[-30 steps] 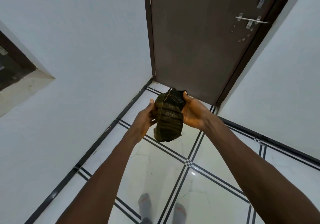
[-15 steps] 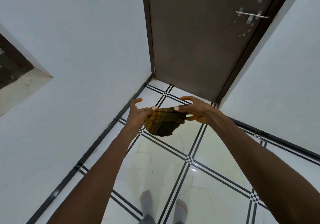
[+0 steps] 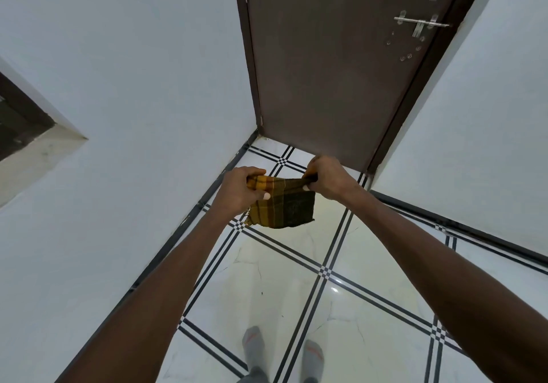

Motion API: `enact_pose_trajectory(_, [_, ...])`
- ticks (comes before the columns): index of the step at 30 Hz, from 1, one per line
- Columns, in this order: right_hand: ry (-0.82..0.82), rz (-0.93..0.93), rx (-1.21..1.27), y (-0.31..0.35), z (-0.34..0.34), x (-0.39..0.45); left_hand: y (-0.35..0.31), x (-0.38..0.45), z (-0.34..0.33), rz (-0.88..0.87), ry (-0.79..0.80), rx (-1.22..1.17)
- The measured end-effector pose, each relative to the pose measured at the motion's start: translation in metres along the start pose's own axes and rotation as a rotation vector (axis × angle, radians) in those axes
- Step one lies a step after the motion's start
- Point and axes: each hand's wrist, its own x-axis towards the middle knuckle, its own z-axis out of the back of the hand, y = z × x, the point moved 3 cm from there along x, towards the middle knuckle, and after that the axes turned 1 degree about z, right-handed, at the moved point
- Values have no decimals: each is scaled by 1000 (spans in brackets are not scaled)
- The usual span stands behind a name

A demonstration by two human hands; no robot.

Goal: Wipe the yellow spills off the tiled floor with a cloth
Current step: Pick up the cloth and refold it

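Observation:
A checked yellow and dark green cloth [image 3: 283,206] hangs in the air in front of me, well above the tiled floor [image 3: 284,282]. My left hand [image 3: 241,188] pinches its upper left corner and my right hand [image 3: 326,176] pinches its upper right corner, so the cloth is stretched flat between them. The floor is white glossy tile with black double lines. A faint yellowish tint shows on the tile just right of the cloth [image 3: 329,210]; I see no distinct yellow spill elsewhere.
A shut brown door [image 3: 326,65] with a metal latch [image 3: 419,26] stands straight ahead. White walls close in on the left [image 3: 133,115] and right [image 3: 474,145]. My feet in grey socks [image 3: 255,350] stand on the tiles near the bottom edge.
The cloth was bunched upright between both hands, then lowered and spread. It now hangs unfolded, held by its two top corners, with the hands further apart.

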Motion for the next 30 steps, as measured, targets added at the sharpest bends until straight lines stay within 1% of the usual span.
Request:
enact_pose_trajectory(4, [-59, 39, 12, -6, 7, -4, 1, 0, -1, -83, -37, 149])
enact_pose_trajectory(7, [-52, 61, 86, -16, 10, -9, 4, -1, 1, -123, -91, 160])
enact_pose_trajectory(9, [-49, 52, 313, -22, 18, -18, 3, -3, 8, -121, -120, 27])
enact_pose_trajectory(12, [30, 60, 808, -23, 28, -31, -8, -11, 25, -28, -85, -344])
enact_pose_trajectory(13, [62, 58, 907, -21, 28, -32, -13, -11, 28, -14, -68, -422])
enact_pose_trajectory(14, [78, 53, 954, -18, 27, -30, -17, -11, 29, -7, -46, -460])
enact_pose_trajectory(17, [113, -13, 978, -14, 11, -22, -16, -5, 13, 77, 38, -460])
enact_pose_trajectory(20, [143, -222, 912, -22, -15, -19, 7, -5, -13, 240, 98, -322])
enact_pose_trajectory(21, [173, -294, 869, -26, -22, -21, 17, -7, -20, 315, 97, -317])
enact_pose_trajectory(22, [213, -345, 864, -33, -30, -22, 26, -9, -26, 395, 85, -344])
enact_pose_trajectory(24, [289, -399, 949, -45, -40, -23, 37, -13, -32, 504, 83, -459])
enact_pose_trajectory(25, [319, -386, 1007, -49, -40, -24, 39, -14, -32, 510, 98, -518])
enact_pose_trajectory(26, [336, -340, 1027, -51, -38, -25, 38, -16, -30, 480, 119, -552])
enact_pose_trajectory(27, [339, -278, 996, -50, -32, -27, 34, -17, -26, 417, 139, -561])
enact_pose_trajectory(30, [266, -66, 731, -39, -6, -29, 13, -19, -10, 180, 173, -465])
